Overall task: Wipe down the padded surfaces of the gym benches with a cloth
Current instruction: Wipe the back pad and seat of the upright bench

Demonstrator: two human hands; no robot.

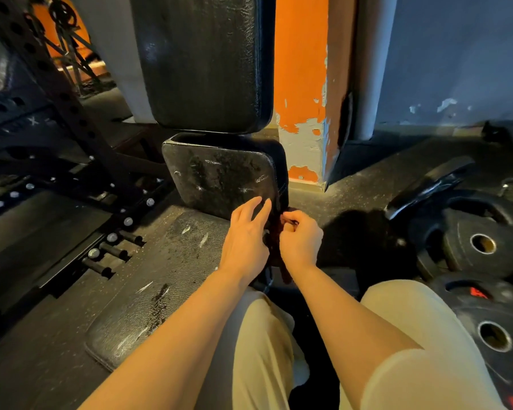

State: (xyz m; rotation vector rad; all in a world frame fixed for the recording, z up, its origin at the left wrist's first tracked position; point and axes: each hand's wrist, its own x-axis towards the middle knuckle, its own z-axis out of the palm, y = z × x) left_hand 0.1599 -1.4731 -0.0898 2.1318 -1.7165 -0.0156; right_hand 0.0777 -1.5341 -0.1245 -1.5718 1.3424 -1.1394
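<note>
Cloth (274, 250), dark red and bunched, hangs between the two hands, just in front of the near right corner of the seat pad (219, 179). It is not in contact with any wide padded face; the step in hand appears to be gathering or refolding it before a wiping pass.

From left to right:

1. A flat pad (166, 279) lies low at the left, scuffed, with wet-looking streaks on its cover.
2. The seat pad stands tilted ahead, with the upright back pad (202, 60) above it. Both show dull smears.
3. The left hand (245, 241) has its fingers extended and loosely spread, tips near the lower right edge of the seat pad. Its grip is relaxed; whether the palm side touches the cloth cannot be told.
4. The right hand (301, 241) has its grip closed, fingers curled and pinching the top of the cloth.
5. Weight plates (483, 241) lie on the floor at the far right.

Next move, as judged: form the cloth into a flat wad, press it onto the seat pad, and stroke across the full face.
</note>
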